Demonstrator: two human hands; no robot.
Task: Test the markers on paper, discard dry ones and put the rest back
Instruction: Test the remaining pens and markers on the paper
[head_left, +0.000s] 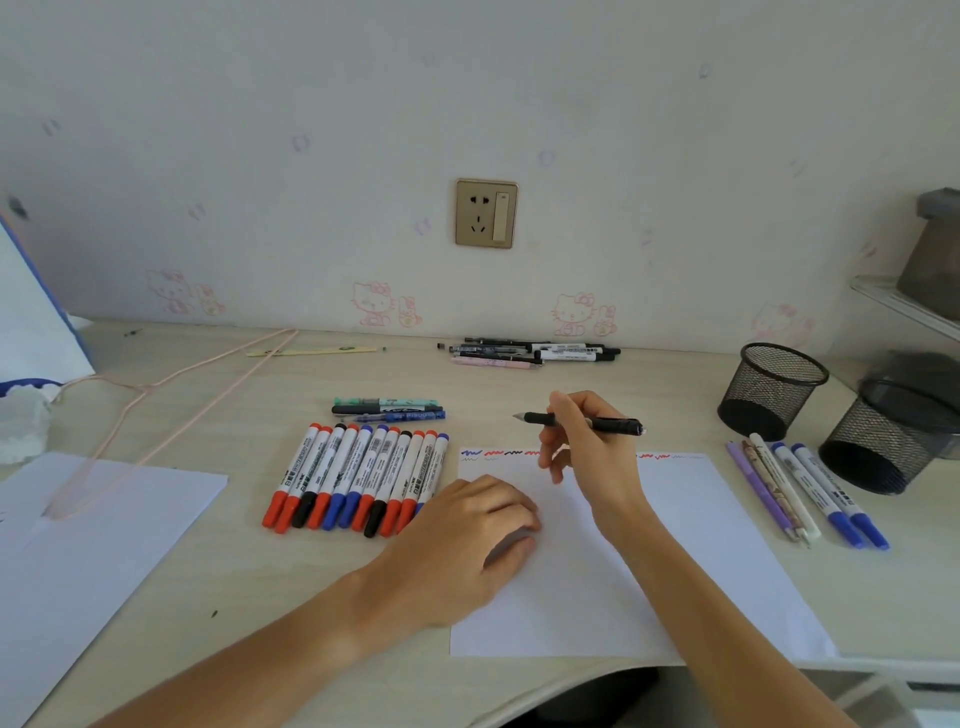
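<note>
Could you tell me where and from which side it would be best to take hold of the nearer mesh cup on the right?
Probably by its rim: the nearer mesh cup lies tipped, mouth open toward the far left. Come from that side, above the pens, and pinch the upper rim; its round wall looks too wide for one hand.

Marker row blocks left of paper; pens, mesh cups crowd right; bare tabletop beyond paper's far edge.

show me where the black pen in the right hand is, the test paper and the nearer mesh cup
black pen (613, 425), head view, on the barrel right of the fingers
test paper (701, 545), head view, on its bare right half
nearer mesh cup (878, 447), head view, on its outer mesh wall
</note>
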